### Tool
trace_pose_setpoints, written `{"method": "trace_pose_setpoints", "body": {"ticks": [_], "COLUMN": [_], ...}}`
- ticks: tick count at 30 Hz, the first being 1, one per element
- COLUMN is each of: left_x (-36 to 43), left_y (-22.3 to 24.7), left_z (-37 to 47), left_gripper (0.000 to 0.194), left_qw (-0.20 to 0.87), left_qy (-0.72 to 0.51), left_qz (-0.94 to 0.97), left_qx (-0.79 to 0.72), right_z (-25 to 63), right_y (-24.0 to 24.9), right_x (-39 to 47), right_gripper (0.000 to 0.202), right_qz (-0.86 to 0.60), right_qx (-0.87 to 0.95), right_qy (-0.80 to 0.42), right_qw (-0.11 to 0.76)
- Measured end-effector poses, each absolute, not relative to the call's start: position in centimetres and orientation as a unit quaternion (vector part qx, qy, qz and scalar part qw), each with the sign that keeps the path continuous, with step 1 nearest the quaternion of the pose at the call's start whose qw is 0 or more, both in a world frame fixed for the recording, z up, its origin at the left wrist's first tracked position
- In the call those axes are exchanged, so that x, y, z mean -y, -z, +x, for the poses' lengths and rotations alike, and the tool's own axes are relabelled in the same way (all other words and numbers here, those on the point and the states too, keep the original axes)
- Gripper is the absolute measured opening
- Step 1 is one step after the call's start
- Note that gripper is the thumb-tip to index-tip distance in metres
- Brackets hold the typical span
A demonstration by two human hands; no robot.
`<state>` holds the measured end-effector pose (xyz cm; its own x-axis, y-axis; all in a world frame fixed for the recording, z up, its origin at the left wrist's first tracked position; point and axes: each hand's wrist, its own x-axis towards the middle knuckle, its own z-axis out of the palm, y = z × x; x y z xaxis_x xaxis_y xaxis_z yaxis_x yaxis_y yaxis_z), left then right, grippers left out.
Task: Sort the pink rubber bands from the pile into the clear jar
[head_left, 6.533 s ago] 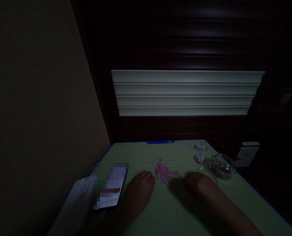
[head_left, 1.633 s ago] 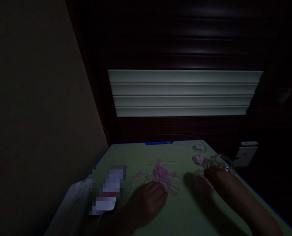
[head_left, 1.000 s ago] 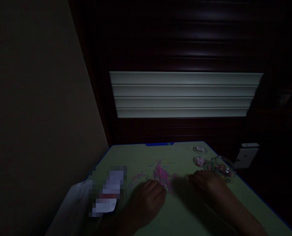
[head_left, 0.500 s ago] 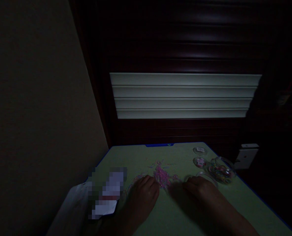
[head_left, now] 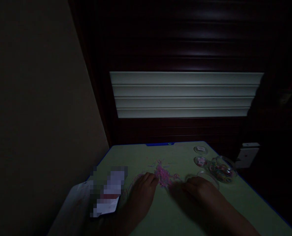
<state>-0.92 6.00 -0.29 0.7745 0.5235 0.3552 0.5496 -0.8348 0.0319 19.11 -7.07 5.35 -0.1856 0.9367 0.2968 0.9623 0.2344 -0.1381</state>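
Observation:
A heap of small pink rubber bands (head_left: 163, 176) lies on the pale green tabletop (head_left: 177, 213), with loose ones scattered around it. My left hand (head_left: 144, 190) rests at the heap's left edge, its bent fingers against the nearest bands. To the right of the heap, apart from it, my right hand (head_left: 197, 188) has its fingers curled together low over the table. Whatever either set of fingertips may hold is hidden by the dim light. A clear round dish (head_left: 216, 186) sits partly behind my right hand.
At the right edge stands a clear container (head_left: 226, 170) of coloured bands, beside a small round case (head_left: 200, 161) and a clear lid (head_left: 200, 150). A phone (head_left: 109, 196) with a blurred-out screen lies left. A wall (head_left: 50, 131) borders the left side.
My left fingers have shifted slightly up and towards the heap. The right hand stays almost in place. The view has moved a little.

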Motion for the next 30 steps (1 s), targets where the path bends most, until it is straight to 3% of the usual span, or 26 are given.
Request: {"method": "trace_pose_setpoints", "body": {"ticks": [14,30], "left_x": [-6.4,-6.1], "left_y": [0.7,0.2], "left_z": [-0.7,-0.6], "left_gripper": [0.017,0.018], "left_qw": [0.029,0.044], "left_qy": [0.168,0.147], "left_qz": [-0.949,-0.947], "left_qx": [0.263,0.281], "right_z": [18.8,19.0], "right_y": [-6.2,-5.7], "right_x": [7.3,7.1], "right_gripper": [0.011,0.012], "right_qz": [-0.616,-0.619], "right_qx": [0.774,0.77], "right_qy": [0.026,0.021], "right_qw": [0.143,0.153]}}
